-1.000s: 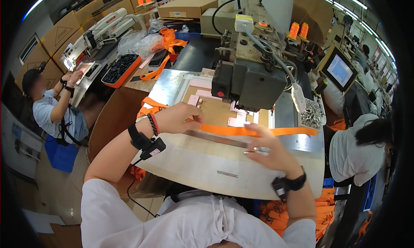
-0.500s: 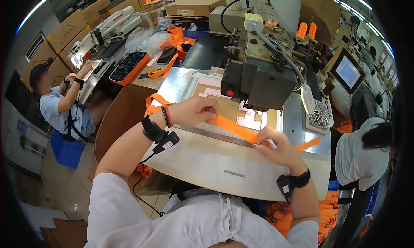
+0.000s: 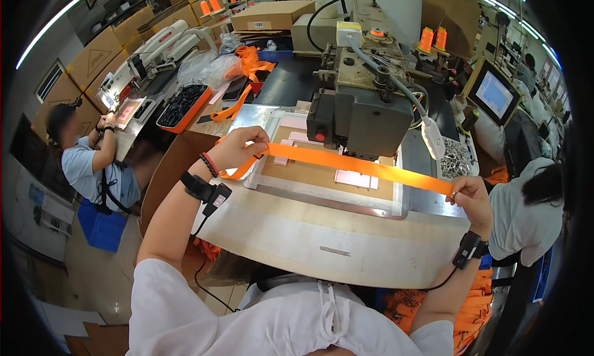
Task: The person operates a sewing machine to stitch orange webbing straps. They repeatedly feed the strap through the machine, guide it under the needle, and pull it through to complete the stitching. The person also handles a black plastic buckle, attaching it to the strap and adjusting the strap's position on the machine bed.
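Note:
An orange webbing strap is stretched almost straight between my two hands, above the sewing table. My left hand pinches it near the left side, with a small dark piece just under the fingertips. From there more strap bends down and back behind my wrist. My right hand grips the strap's right end; a small metal glint shows at those fingers, too little to name. Under the strap lies a framed brown template with pink pads. The dark head of an industrial sewing machine stands just beyond the strap.
Metal hooks fill a tray at the right, beside a control screen. An orange-rimmed bin of black parts sits at the left. One co-worker works at the far left, another sits at the right. Orange straps hang below the table.
My right hand has moved right and my left hand a little left, drawing the strap out long and taut. The template now shows more fully beneath it.

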Demonstrator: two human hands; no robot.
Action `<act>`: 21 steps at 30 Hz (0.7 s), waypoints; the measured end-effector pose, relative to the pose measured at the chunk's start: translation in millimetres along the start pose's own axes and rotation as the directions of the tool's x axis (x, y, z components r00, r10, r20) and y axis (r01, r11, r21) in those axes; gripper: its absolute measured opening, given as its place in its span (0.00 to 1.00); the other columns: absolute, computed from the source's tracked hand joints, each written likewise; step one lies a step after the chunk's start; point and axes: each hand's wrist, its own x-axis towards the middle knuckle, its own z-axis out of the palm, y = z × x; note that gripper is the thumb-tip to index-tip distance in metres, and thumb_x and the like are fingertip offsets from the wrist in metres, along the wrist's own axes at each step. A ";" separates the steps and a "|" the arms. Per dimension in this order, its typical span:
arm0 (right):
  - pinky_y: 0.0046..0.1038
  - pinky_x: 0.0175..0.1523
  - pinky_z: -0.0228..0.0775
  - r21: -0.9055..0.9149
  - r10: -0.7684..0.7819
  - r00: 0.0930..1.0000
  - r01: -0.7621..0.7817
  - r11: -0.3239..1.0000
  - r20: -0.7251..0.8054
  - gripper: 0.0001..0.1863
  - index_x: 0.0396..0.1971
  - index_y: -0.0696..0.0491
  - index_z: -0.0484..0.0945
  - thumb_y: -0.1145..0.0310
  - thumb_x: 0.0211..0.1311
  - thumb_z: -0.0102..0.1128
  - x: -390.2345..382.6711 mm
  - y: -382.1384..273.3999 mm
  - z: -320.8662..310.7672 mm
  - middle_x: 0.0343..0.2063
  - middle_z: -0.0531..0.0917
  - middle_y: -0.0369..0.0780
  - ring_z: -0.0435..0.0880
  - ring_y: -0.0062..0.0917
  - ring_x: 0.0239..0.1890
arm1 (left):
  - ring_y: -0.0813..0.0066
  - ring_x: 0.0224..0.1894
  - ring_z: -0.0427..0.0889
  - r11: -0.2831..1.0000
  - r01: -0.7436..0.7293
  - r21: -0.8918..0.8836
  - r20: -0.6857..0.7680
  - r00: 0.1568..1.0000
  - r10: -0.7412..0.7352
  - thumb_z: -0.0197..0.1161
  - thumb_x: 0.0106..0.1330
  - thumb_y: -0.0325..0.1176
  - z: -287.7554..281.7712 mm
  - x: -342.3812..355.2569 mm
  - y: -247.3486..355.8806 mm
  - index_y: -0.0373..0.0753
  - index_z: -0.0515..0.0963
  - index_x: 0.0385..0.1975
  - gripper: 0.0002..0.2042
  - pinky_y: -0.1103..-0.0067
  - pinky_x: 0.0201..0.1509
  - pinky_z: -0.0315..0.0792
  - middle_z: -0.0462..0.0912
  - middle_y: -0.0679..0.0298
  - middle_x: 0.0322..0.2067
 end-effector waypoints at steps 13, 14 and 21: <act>0.20 0.44 0.72 -0.155 0.121 0.829 -0.042 0.987 0.547 0.06 0.33 0.59 0.82 0.74 0.57 0.69 38.8 1.8 126.2 0.31 0.84 0.34 0.79 0.16 0.34 | 0.77 0.45 0.79 0.680 0.270 -0.682 0.382 0.924 0.017 0.59 0.71 0.34 109.1 -20.9 93.6 0.33 0.78 0.45 0.11 0.79 0.52 0.73 0.82 0.66 0.44; 0.20 0.44 0.72 -0.123 0.098 0.805 -0.032 0.992 0.585 0.06 0.33 0.59 0.83 0.74 0.58 0.69 38.5 3.0 135.3 0.32 0.84 0.35 0.79 0.16 0.35 | 0.77 0.45 0.79 0.783 0.155 -0.602 0.290 0.956 0.034 0.58 0.72 0.35 128.2 -20.1 104.0 0.33 0.78 0.46 0.12 0.79 0.51 0.73 0.82 0.65 0.43; 0.21 0.48 0.73 -0.120 0.249 0.867 -0.219 0.968 0.432 0.08 0.35 0.61 0.82 0.73 0.60 0.69 38.8 27.5 142.8 0.34 0.84 0.35 0.79 0.16 0.39 | 0.69 0.38 0.81 0.953 -0.198 -0.230 0.239 0.938 0.252 0.53 0.74 0.37 175.5 9.3 111.2 0.33 0.78 0.45 0.13 0.76 0.44 0.74 0.83 0.57 0.35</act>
